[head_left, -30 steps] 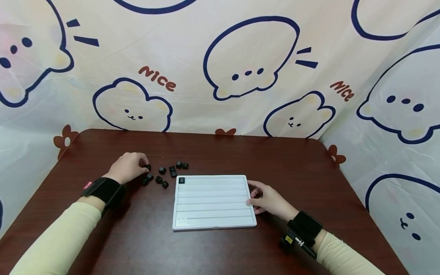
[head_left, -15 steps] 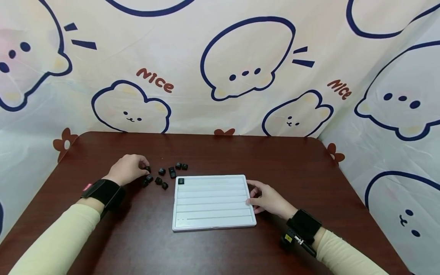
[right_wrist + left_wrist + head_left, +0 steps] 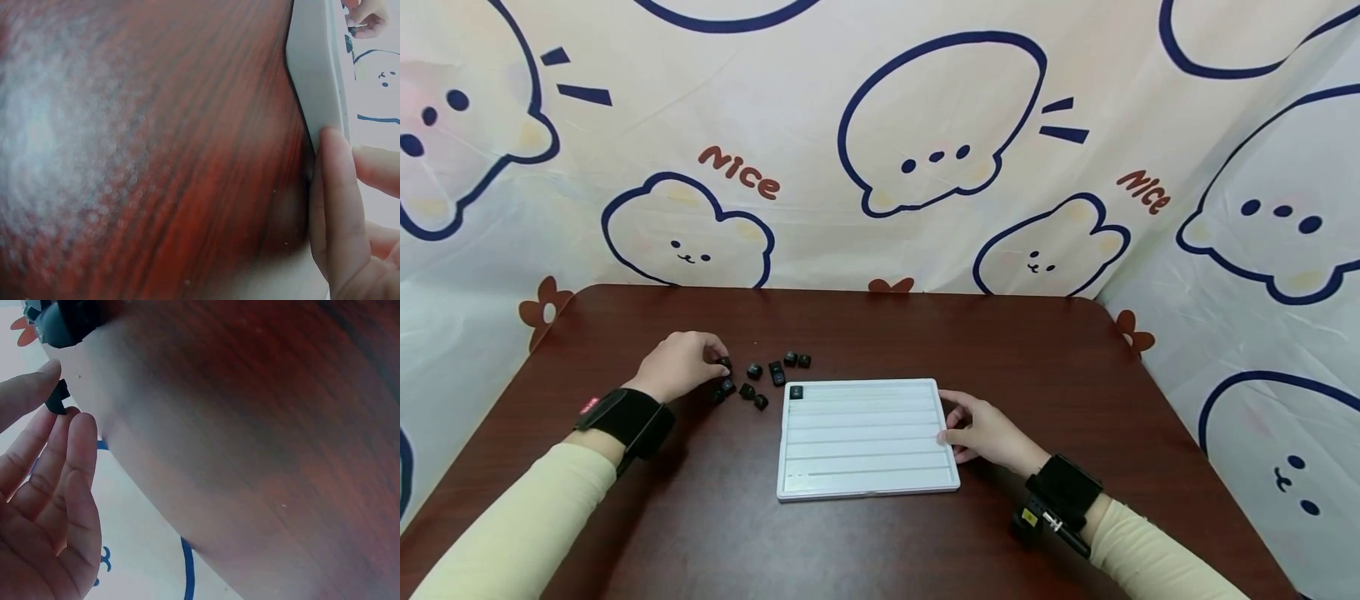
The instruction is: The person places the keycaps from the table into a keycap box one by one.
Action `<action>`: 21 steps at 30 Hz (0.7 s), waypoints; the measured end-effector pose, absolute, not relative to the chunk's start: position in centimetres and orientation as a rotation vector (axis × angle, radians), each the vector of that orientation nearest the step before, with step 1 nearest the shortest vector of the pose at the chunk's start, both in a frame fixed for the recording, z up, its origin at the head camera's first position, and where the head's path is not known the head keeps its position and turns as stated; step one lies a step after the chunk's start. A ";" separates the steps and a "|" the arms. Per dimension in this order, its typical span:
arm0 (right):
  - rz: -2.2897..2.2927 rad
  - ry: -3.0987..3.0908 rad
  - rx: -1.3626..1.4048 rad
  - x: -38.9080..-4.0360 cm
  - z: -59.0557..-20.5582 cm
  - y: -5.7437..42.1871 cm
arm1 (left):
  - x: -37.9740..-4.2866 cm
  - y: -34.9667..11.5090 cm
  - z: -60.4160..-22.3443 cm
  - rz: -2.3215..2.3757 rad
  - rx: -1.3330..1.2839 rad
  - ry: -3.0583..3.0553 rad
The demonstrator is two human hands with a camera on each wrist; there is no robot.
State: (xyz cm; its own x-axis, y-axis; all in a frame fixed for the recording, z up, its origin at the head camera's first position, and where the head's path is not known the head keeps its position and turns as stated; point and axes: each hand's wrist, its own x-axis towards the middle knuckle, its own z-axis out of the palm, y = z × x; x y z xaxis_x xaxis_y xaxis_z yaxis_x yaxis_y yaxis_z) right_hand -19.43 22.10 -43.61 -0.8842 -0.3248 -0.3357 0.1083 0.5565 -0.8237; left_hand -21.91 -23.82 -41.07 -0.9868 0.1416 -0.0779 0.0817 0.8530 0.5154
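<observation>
In the head view my left hand [image 3: 677, 365] is at the left of the table. Between thumb and fingertips it pinches a small black keycap [image 3: 58, 398], plain in the left wrist view. More black keycaps [image 3: 755, 371] lie scattered just beside that hand. My right hand [image 3: 992, 435] grips the right edge of a flat white ridged tray [image 3: 872, 440], thumb on top and fingers at the side. One keycap [image 3: 796, 392] sits in the tray's far left corner. The right wrist view shows my fingers [image 3: 340, 187] against the tray's side.
A dark reddish-brown table [image 3: 850, 550] with a wood grain bears everything. Behind and beside it hangs a pale curtain [image 3: 820, 125] printed with cartoon animals. The loose keycaps lie between my left hand and the tray's far left corner.
My left hand stays nearly in place, its fingers shifting slightly around the keycap. The right hand keeps its grip and the tray has not moved. The head view sways a little.
</observation>
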 end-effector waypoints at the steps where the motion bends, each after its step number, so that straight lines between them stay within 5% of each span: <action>1: -1.283 2.339 -0.176 -19.4 -43.6 22.1 | -21.8 -23.7 -41.0 0.804 0.180 2.919; 21: -1.298 2.327 -0.197 -19.4 -43.5 22.2 | -21.2 -19.6 -39.9 0.864 0.307 2.887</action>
State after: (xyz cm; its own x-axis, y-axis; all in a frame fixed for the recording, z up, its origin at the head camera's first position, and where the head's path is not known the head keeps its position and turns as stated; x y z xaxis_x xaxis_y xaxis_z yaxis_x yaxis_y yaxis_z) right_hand -19.39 22.17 -43.54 -0.8813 -0.3417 -0.3266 0.0984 0.5432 -0.8338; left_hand -21.17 -19.60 -39.94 -0.9732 0.2245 -0.0498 0.1602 0.8173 0.5535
